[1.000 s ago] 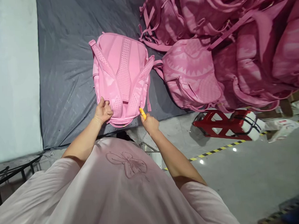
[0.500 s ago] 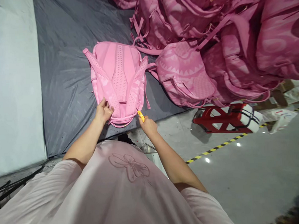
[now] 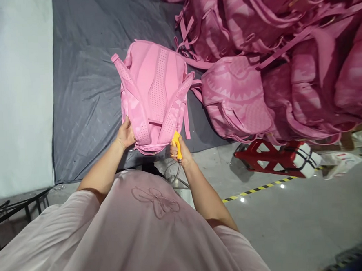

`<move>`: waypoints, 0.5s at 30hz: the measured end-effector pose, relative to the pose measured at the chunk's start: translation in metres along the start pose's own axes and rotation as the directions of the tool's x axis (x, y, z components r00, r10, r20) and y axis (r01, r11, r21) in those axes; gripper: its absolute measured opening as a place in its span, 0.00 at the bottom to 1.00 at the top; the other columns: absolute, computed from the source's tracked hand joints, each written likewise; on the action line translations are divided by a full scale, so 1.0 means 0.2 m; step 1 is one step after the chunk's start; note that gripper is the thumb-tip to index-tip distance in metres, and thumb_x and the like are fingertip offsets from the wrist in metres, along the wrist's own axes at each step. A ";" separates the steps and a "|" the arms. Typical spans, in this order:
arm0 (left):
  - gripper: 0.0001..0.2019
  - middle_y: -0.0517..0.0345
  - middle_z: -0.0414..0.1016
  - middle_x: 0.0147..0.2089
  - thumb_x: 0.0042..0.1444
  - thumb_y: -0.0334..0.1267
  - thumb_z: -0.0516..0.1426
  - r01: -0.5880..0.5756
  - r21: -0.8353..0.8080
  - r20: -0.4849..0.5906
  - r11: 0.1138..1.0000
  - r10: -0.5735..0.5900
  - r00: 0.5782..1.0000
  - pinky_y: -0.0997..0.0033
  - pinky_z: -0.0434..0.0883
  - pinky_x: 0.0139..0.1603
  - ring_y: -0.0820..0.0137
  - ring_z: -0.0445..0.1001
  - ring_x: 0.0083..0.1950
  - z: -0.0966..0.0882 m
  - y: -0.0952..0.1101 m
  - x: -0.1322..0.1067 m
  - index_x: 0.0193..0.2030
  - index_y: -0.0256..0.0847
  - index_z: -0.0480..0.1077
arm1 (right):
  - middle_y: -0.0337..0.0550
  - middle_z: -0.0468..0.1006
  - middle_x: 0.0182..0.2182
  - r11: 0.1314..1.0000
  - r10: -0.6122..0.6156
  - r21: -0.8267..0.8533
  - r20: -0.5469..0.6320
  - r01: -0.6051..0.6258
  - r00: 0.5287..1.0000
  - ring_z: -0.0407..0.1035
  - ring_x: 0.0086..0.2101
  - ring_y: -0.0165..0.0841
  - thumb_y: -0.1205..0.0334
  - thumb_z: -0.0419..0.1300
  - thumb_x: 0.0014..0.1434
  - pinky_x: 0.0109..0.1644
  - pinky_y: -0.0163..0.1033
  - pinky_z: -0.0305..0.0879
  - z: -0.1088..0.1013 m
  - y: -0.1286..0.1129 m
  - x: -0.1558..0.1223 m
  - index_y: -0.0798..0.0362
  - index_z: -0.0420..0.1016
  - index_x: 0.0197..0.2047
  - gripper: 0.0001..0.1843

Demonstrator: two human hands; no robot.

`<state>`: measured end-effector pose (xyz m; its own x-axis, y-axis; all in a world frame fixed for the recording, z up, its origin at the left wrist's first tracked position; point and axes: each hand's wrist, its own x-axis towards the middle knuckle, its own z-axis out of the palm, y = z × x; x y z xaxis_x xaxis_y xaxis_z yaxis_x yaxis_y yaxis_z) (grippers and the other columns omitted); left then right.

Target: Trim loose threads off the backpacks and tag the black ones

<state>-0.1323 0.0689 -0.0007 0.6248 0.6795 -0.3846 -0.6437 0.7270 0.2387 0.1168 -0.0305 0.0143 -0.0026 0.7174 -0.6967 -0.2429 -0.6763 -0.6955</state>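
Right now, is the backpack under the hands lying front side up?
No, the backpack lies on the grey sheet with its perforated back panel and both shoulder straps facing up.

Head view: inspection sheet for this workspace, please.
Surface: grey sheet, creased, spread over the work area.
Job's things: pink backpack lying flat on the sheet, straps up; yellow tool at its near edge.
Clutter: pile of pink bags at the right, on and beyond the sheet.
Hands: left hand grips the backpack's near corner; right hand is closed on the tool.
Cables: thin cord hangs below the right hand, far end hidden.
Surroundings: grey floor, striped tape, red stool apparently on its side, dark frame at the left.
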 end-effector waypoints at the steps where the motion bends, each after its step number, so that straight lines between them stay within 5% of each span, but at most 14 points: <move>1: 0.32 0.47 0.79 0.36 0.66 0.60 0.39 -0.010 -0.001 -0.010 1.000 0.010 1.000 0.73 0.74 0.26 0.65 0.80 0.33 0.00 0.00 0.00 0.55 0.34 0.69 | 0.26 0.47 0.14 0.999 -0.014 -0.032 -0.033 0.013 0.999 0.44 0.14 0.25 0.37 0.30 0.68 0.17 0.28 0.42 0.00 0.01 0.01 0.50 0.58 0.31 0.30; 5: 0.31 0.45 0.79 0.41 0.64 0.61 0.42 -0.023 0.012 -0.043 1.000 0.024 0.999 0.69 0.75 0.29 0.61 0.80 0.40 -0.01 0.00 -0.01 0.56 0.37 0.68 | 0.32 0.62 0.16 0.895 -0.186 -0.443 -0.254 0.057 0.949 0.60 0.17 0.28 0.35 0.38 0.66 0.22 0.31 0.57 0.00 0.05 -0.01 0.51 0.63 0.32 0.30; 8: 0.30 0.48 0.78 0.43 0.62 0.64 0.44 -0.005 0.009 -0.024 1.000 0.005 1.000 0.75 0.69 0.20 0.65 0.78 0.34 0.00 0.00 -0.02 0.53 0.43 0.69 | 0.45 0.77 0.26 0.598 -0.334 -0.797 -0.341 -0.082 0.879 0.74 0.30 0.35 0.40 0.46 0.66 0.34 0.35 0.65 0.02 0.03 -0.03 0.55 0.71 0.39 0.26; 11: 0.32 0.50 0.78 0.41 0.61 0.67 0.42 0.030 -0.014 0.011 0.999 -0.030 0.999 0.77 0.66 0.18 0.69 0.76 0.30 0.03 0.00 -0.02 0.49 0.43 0.70 | 0.56 0.80 0.41 0.352 -0.355 -0.894 -0.403 -0.279 0.843 0.75 0.44 0.42 0.44 0.49 0.67 0.43 0.37 0.65 0.05 -0.06 -0.02 0.58 0.74 0.47 0.25; 15: 0.34 0.49 0.78 0.38 0.62 0.67 0.39 0.034 -0.016 0.013 0.999 -0.034 0.999 0.79 0.62 0.15 0.70 0.75 0.26 0.02 0.03 0.01 0.52 0.41 0.70 | 0.53 0.81 0.36 0.346 -0.284 -0.895 -0.387 -0.282 0.877 0.76 0.39 0.39 0.41 0.45 0.68 0.39 0.35 0.64 0.04 -0.14 -0.10 0.58 0.75 0.48 0.29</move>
<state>-0.1325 0.0743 0.0043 0.6519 0.6555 -0.3811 -0.6291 0.7482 0.2109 0.1167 -0.0238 0.0487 0.4421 0.7567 -0.4816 0.7844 -0.5866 -0.2017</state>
